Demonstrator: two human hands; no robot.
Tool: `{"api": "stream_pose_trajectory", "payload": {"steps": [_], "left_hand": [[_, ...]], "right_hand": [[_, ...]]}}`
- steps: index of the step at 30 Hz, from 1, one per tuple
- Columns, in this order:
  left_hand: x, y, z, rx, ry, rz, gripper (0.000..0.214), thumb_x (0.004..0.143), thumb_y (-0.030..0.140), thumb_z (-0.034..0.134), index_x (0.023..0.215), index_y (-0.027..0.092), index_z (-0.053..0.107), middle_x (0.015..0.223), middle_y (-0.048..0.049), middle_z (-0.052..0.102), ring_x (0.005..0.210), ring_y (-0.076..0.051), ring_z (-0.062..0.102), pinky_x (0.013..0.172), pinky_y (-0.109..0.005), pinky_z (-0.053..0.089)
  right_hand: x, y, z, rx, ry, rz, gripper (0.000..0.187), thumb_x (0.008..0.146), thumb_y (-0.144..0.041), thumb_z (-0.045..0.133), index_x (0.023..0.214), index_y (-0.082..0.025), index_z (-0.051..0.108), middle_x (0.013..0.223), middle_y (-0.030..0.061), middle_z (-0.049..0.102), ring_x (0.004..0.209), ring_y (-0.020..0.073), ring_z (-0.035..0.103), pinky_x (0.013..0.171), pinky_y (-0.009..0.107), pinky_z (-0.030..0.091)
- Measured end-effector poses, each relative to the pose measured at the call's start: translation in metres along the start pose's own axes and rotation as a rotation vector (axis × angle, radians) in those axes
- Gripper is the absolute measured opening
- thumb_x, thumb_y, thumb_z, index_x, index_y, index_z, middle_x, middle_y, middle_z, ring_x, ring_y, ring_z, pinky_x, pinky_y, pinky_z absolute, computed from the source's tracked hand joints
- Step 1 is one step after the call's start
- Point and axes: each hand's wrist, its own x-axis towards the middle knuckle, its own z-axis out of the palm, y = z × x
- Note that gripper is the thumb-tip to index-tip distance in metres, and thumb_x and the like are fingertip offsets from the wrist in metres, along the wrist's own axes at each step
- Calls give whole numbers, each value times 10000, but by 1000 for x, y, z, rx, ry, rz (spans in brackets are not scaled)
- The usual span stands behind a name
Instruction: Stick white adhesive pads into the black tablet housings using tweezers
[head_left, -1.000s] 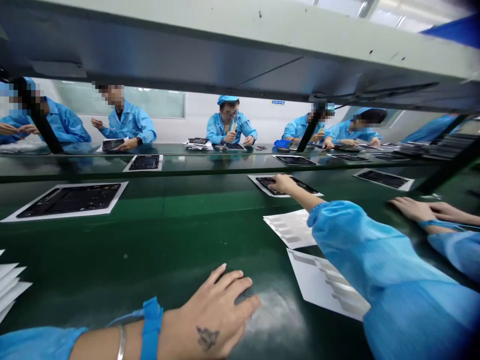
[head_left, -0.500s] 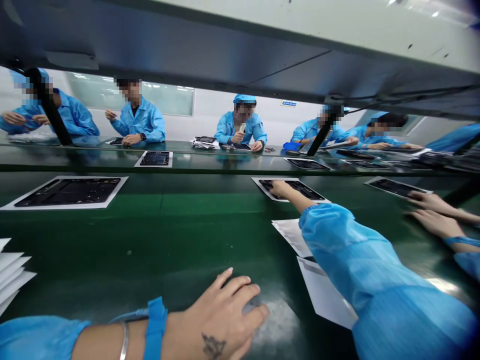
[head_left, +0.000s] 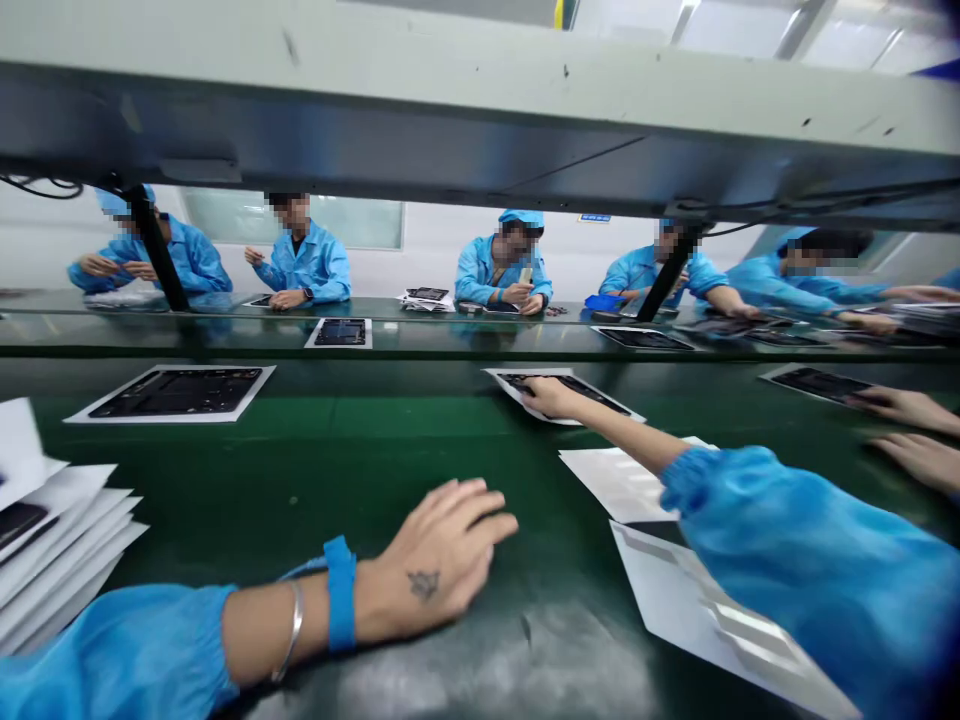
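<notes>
Head view, facing forward and down: a green counter (head_left: pixel 352 455) runs across beneath an overhead shelf (head_left: pixel 420 120). My left hand (head_left: pixel 442 560) is palm down on the counter at lower centre, fingers extended and slightly parted, with a blue strap (head_left: pixel 341 592) and a silver bangle (head_left: pixel 294 632) at the wrist. My right hand (head_left: pixel 551 397) reaches to the far part of the counter, its fingers bent over the left part of a dark panel (head_left: pixel 596 390) lying on a white sheet; I cannot tell whether they are closed on it. Nearer me, under my blue right sleeve, lie two white papers (head_left: pixel 619 483). A second panel (head_left: pixel 180 392) lies at far left, beyond a pile of white sheets (head_left: pixel 67 560). At right, a co-worker's hands (head_left: pixel 911 408) are near another panel (head_left: pixel 817 382).
</notes>
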Motion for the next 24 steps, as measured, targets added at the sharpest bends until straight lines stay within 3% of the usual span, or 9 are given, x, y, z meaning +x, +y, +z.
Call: {"api": "stream_pose_trajectory", "payload": {"steps": [3,6,8,11,13,15,19,22,24], "left_hand": [[18,-26,-10,246,44,-61,573,944,156,435,1492,120,275,1588,-157,245,1484,-320,176,1191,-495,238],[32,-32,-26,401,-30,-101,461,950,154,471,1397,71,394,1465,-203,417,1393,-319,360,1118,-464,336],[32,-19,-37,461,-132,-46,266,970,122,421,1209,107,537,1235,-158,580,1186,-274,541,982,-414,442],[16,19,-55,517,-205,108,240,993,107,337,1053,161,563,997,-99,593,910,-237,592,773,-360,486],[-1,52,-69,511,-231,180,219,986,105,340,1041,179,538,935,-84,574,812,-235,581,680,-342,473],[-18,84,-81,456,-309,204,194,952,70,365,1002,182,515,887,-72,566,732,-228,568,606,-323,448],[-51,136,-78,351,-392,195,166,875,48,439,966,175,495,823,-71,578,662,-220,580,524,-292,419],[-72,158,-59,284,-506,196,75,880,106,495,898,177,509,722,-57,588,529,-187,558,431,-253,344],[-77,165,-57,210,-569,204,43,902,146,508,897,178,536,694,-45,598,472,-167,526,402,-251,306]], "right_hand": [[-48,-46,-12,2,-39,-167,124,914,-246,585,954,-161,666,936,87,700,856,219,666,765,307,500],[-105,-90,-22,29,-77,-342,103,897,-241,546,873,-200,637,841,51,692,755,185,638,686,268,453],[-140,-111,-29,90,-98,-466,149,910,-273,503,848,-200,617,816,50,670,710,170,606,647,267,431],[-181,-123,-46,318,-137,-509,252,932,-373,464,906,-190,634,830,54,667,717,172,598,653,275,436],[-200,-117,-57,525,-72,-380,370,933,-494,463,946,-186,669,881,60,687,790,191,613,707,287,450],[-215,-103,-66,731,112,-175,500,923,-605,436,912,-186,708,901,66,688,826,201,604,721,292,445],[-243,-62,-71,943,417,139,610,875,-696,463,669,-181,715,633,49,571,650,160,511,602,270,389],[-266,-31,-65,979,470,281,604,820,-714,545,563,-181,665,461,6,424,491,120,374,487,266,300],[-282,-14,-57,1067,423,358,594,798,-724,574,601,-173,678,445,4,447,458,110,374,463,265,310]]}}
